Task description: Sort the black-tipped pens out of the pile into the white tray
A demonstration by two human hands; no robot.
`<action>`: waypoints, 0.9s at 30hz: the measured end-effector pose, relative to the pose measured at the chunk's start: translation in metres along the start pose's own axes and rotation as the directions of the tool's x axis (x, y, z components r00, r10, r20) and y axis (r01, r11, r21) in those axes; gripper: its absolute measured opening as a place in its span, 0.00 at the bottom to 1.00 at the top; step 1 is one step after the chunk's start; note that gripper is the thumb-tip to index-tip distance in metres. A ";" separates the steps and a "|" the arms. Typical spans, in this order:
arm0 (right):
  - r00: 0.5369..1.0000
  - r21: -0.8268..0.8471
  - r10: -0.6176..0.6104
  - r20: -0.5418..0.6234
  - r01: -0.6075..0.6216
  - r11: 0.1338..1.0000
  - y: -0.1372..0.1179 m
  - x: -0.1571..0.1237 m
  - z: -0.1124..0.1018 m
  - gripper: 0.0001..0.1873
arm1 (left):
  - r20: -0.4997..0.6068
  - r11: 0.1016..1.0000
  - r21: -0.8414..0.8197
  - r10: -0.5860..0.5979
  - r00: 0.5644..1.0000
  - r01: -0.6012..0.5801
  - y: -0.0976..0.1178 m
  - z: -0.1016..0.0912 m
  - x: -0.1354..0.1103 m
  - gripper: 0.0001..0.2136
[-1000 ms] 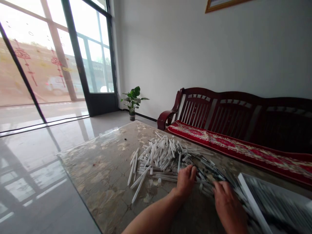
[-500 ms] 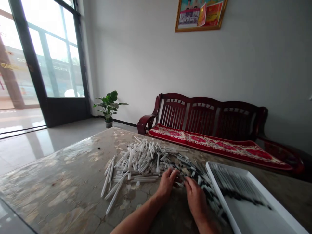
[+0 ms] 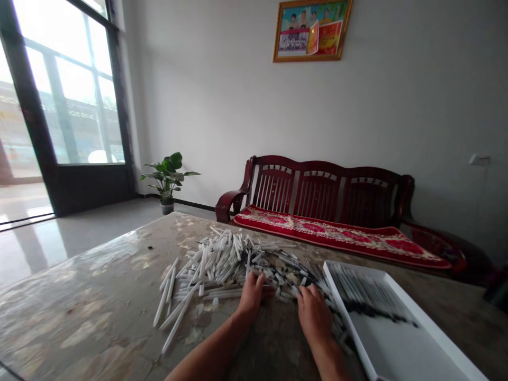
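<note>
A heap of white pen barrels (image 3: 216, 262) lies on the marbled table (image 3: 99, 307), running on its right into a tangle of thin dark refills (image 3: 296, 267). My left hand (image 3: 251, 293) rests on the near edge of the heap, fingers stretched forward and flat. My right hand (image 3: 315, 315) lies over the dark refills, close to the left rim of a white tray (image 3: 397, 344). Its fingers bend down into the pile and their tips are hidden. Inside the tray, at its far end, lies a row of dark refills (image 3: 365, 296).
A dark red wooden bench (image 3: 337, 196) with a red patterned cushion (image 3: 337, 235) stands behind the table against the wall. A potted plant (image 3: 166, 177) sits on the floor by the glass doors (image 3: 59, 106). A framed picture (image 3: 311, 29) hangs above.
The view has swung right and up, bringing the tray and picture into sight. My two hands have drawn closer together on the near edge of the pile.
</note>
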State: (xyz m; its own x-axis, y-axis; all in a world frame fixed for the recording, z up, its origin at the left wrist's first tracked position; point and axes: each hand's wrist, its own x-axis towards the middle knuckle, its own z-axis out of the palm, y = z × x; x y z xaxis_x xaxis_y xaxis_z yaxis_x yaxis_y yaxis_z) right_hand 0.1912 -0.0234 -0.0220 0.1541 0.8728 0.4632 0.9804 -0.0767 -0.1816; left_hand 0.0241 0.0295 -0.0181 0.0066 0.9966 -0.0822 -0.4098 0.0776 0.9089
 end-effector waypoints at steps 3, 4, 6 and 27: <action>1.000 -0.054 -0.005 0.025 0.006 0.999 -0.009 0.007 -0.005 0.13 | 0.004 1.000 -0.018 0.020 1.000 -0.020 -0.001 -0.001 -0.002 0.21; 0.999 -0.062 -0.015 0.030 0.017 0.998 -0.012 0.009 -0.006 0.13 | 0.008 0.999 -0.029 0.035 0.999 -0.035 -0.001 -0.002 -0.003 0.21; 0.999 -0.074 -0.039 0.030 0.041 0.996 -0.018 0.013 -0.007 0.13 | 0.015 0.997 -0.054 0.065 0.998 -0.064 0.000 -0.003 -0.006 0.21; 0.981 0.203 0.188 0.044 -0.193 0.960 -0.001 0.024 0.005 0.15 | -0.008 0.962 -0.256 -0.097 0.995 0.091 0.015 0.000 0.005 0.13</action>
State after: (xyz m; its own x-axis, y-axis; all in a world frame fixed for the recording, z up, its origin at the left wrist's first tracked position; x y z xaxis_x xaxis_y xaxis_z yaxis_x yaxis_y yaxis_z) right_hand 0.1933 -0.0001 -0.0149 0.3300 0.8631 0.3824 0.8863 -0.1439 -0.4402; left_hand 0.0180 0.0357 -0.0049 0.0393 0.9842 -0.1726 -0.6271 0.1588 0.7626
